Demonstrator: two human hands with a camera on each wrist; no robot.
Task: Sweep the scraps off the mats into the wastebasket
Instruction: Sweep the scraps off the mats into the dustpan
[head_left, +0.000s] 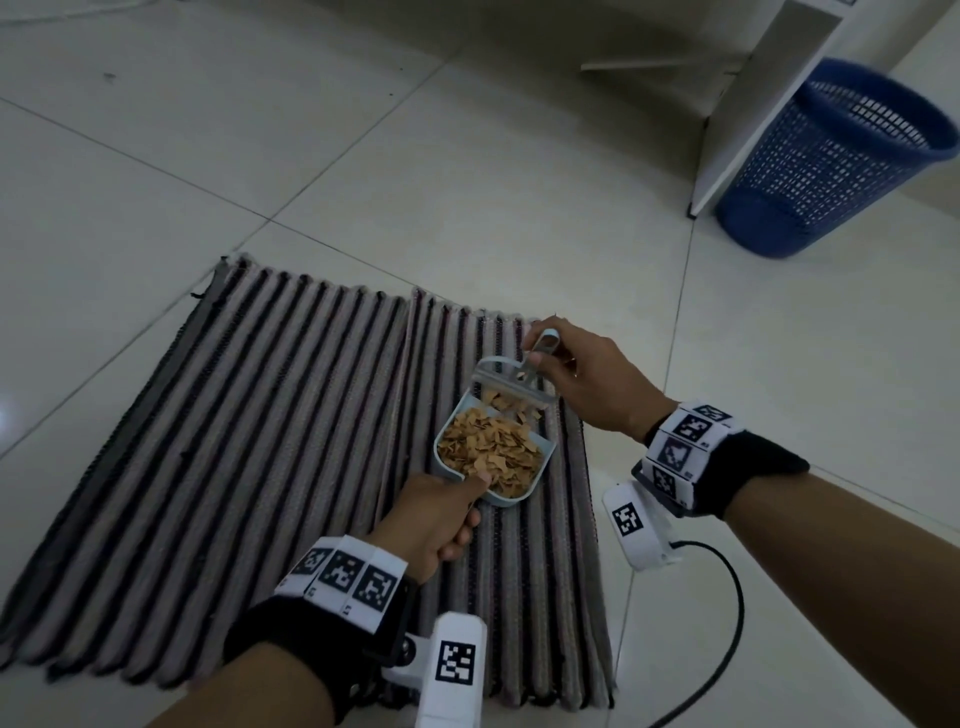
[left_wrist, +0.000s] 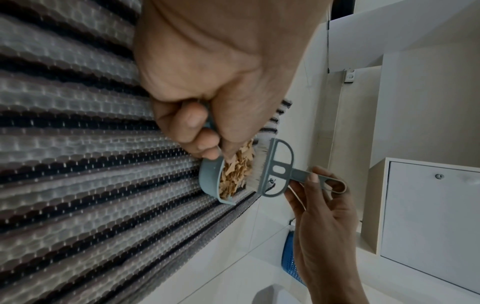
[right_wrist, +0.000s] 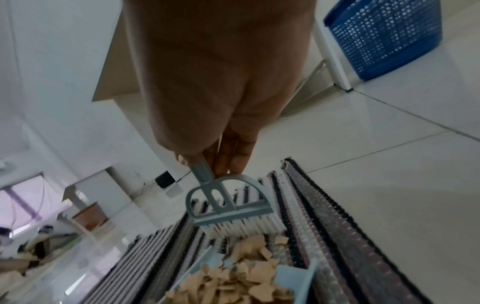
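Observation:
Two striped mats (head_left: 270, 441) lie side by side on the tiled floor. On the right mat (head_left: 566, 561) rests a pale blue dustpan (head_left: 540, 447) heaped with tan scraps (head_left: 491, 449). My left hand (head_left: 441, 519) grips the dustpan's handle. My right hand (head_left: 576, 374) pinches the handle of a small blue brush (head_left: 511, 379), whose white bristles (right_wrist: 244, 227) touch the mat at the pan's mouth, with a few scraps (head_left: 511, 405) before them. The blue mesh wastebasket (head_left: 831, 156) stands on the floor at the far right.
A white cabinet panel (head_left: 763, 93) stands just left of the wastebasket. A black cable (head_left: 727, 613) runs over the floor by my right forearm. White floor tiles (head_left: 753, 364) stretch between the mats and the wastebasket.

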